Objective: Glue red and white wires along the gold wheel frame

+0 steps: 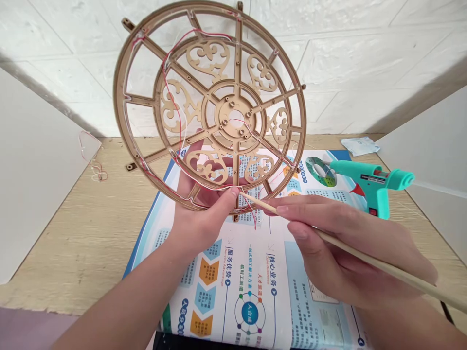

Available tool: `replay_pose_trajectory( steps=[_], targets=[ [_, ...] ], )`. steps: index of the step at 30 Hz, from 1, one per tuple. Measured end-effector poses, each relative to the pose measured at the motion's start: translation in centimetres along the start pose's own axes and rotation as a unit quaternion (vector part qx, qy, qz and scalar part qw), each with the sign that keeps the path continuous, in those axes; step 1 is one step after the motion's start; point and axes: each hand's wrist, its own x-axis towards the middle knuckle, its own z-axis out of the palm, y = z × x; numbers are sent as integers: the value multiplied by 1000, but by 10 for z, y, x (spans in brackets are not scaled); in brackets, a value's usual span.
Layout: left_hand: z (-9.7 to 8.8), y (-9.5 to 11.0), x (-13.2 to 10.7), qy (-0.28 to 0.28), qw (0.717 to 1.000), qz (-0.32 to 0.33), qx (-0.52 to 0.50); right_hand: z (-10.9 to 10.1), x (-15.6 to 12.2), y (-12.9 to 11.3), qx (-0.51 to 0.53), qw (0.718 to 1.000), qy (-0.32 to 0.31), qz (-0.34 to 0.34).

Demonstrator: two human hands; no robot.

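My left hand (207, 218) grips a round, gold-coloured openwork frame (239, 63) by its lower part, tilted up above the table. The thumb presses at the inner ring's lower edge, while the other fingers reach behind the frame. Red and white wires (178, 107) run along the ring channels and across some openings. Between the thumb and fingers of my right hand (339, 238) is a thin wooden stick (350, 250). Its tip meets the ring right beside my left thumb. A short loose red wire end hangs just below that spot.
A teal glue gun (375, 180) lies on the right of the printed poster sheet (255, 282). Behind it rests a small white packet (360, 146). Loose wire (98, 170) lies on the wooden table (73, 233) at left. White panels (32, 170) stand at both sides, before a white wall (346, 58).
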Motion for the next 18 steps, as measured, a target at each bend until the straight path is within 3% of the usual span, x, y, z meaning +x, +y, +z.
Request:
replay_pose_trajectory(
  steps=[18],
  targets=[
    [1, -2, -1, 6, 1000, -15, -8, 0, 1, 1, -27, 1000, 4, -13]
  ],
)
